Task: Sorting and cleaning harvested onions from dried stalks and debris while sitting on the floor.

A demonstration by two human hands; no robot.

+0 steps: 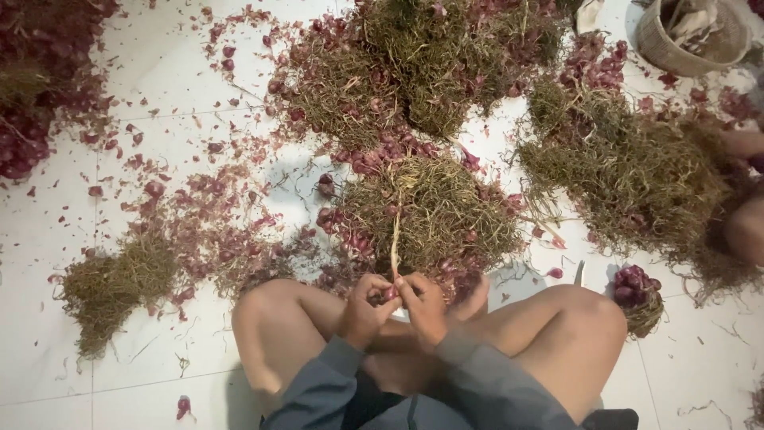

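1. Both of my hands are meeting over my crossed legs: my left hand (364,309) and my right hand (423,309) are pinching one small red shallot (391,293) between their fingertips.
2. I am holding that shallot just below the nearest heap of dried stalks (434,211), and its pale stalk (395,243) is running up from my fingers into the heap.
3. Left of that heap, loose red skins (207,215) are lying scattered on the white tiled floor (159,72).
4. Right of the heap, beside my knee, a small bunch of shallots (635,288) is resting; a woven basket (676,40) is standing far beyond it.
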